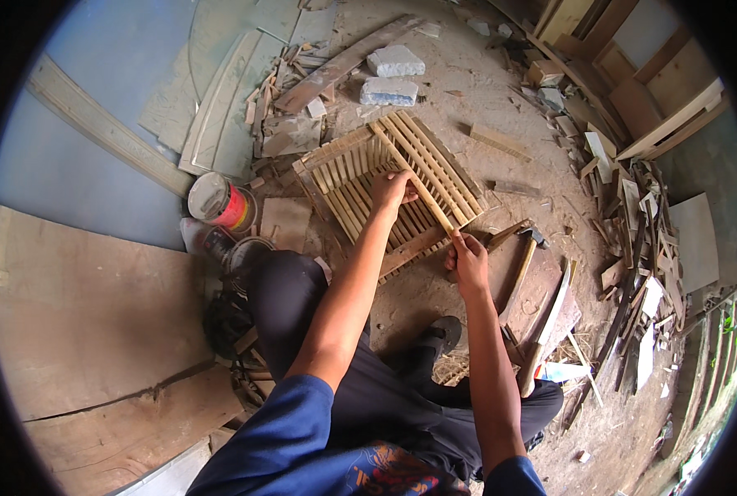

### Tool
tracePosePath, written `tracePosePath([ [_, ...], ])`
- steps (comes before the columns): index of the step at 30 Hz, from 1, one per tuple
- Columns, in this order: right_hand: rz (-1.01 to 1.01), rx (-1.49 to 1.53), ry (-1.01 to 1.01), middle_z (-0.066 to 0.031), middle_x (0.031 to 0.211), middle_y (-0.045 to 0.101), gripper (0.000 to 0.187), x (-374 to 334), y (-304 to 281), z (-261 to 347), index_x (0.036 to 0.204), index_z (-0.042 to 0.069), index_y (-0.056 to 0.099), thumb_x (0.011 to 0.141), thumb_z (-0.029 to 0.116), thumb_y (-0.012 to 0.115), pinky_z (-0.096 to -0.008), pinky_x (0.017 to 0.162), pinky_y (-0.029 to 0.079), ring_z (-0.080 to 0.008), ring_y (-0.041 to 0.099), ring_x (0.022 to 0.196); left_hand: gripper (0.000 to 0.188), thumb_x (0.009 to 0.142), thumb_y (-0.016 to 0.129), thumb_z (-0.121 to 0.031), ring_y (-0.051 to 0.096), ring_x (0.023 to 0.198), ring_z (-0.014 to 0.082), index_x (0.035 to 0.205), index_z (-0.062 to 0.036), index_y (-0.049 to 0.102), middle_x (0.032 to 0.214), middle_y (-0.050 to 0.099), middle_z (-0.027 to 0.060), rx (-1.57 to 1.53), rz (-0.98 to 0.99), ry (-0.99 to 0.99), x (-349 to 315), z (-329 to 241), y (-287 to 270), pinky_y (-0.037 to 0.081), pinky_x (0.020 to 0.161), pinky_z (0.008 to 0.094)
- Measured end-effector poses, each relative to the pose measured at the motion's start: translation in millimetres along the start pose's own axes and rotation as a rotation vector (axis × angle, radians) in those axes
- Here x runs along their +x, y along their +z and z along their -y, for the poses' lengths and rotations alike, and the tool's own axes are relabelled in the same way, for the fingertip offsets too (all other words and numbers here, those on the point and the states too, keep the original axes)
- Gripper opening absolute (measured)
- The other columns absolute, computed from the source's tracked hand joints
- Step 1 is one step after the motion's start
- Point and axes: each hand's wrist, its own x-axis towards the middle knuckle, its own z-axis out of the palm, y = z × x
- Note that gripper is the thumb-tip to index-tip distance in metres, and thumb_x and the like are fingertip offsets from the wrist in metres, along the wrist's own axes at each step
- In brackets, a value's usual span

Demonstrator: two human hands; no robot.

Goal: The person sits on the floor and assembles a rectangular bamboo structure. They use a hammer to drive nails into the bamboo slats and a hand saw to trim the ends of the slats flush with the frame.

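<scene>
A slatted crate [315, 157] of wood and bamboo stands on the floor in front of my knees, its upper side partly covered with strips. A loose-looking bamboo strip [429, 205] slants across that side, beside the parallel strips on the right. My left hand [393, 192] curls its fingers round the strip near its middle, reaching into the crate's opening. At the strip's near end, by the crate's corner, my right hand [468, 258] pinches it between thumb and fingers. Just right of that hand lies a hammer [520, 269]. Closer to my right knee rests a long blade with a handle [549, 326].
Two pale blocks [396, 60] and a long plank [344, 66] lie beyond the crate. A paint bucket [218, 202] stands at the left by the blue wall. Wood scraps [641, 240] pile up along the right. A wooden board [96, 306] fills the near left.
</scene>
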Motion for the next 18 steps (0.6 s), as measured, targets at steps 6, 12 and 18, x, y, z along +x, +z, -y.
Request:
tracePosePath([
  [6,-0.037,-0.085,-0.045,-0.0004,0.064,0.052,0.029,-3,5,5,0.089,-0.001,0.061,0.097,0.027,0.063,-0.025,0.045,0.035,-0.0084,0.045,0.05,0.022,0.093,0.064,-0.015,0.067,0.068,0.0179,0.105,0.0045,0.064,0.088,0.066,0.0127,-0.014,0.024,0.02,6,-4,-6,0.061,0.059,0.032],
  [12,-0.103,-0.068,-0.07,-0.0026,0.066,0.057,0.03,1,4,-7,0.091,-0.001,0.06,0.096,0.028,0.064,-0.0251,0.044,0.035,-0.0083,0.049,0.051,0.026,0.093,0.065,-0.014,0.069,0.073,0.0198,0.107,0.0065,0.065,0.091,0.067,0.014,0.056,-0.051,0.044,6,-4,2,0.063,0.063,0.0327],
  [18,-0.116,0.206,0.002,-0.0103,0.084,0.065,0.055,-4,3,-19,0.108,0.001,0.052,0.099,0.055,0.047,-0.0318,0.062,0.052,-0.0178,0.064,0.067,0.03,0.093,0.065,-0.016,0.07,0.08,0.0255,0.11,0.008,0.062,0.096,0.067,0.017,0.085,-0.036,0.083,13,1,-5,0.063,0.07,0.0377],
])
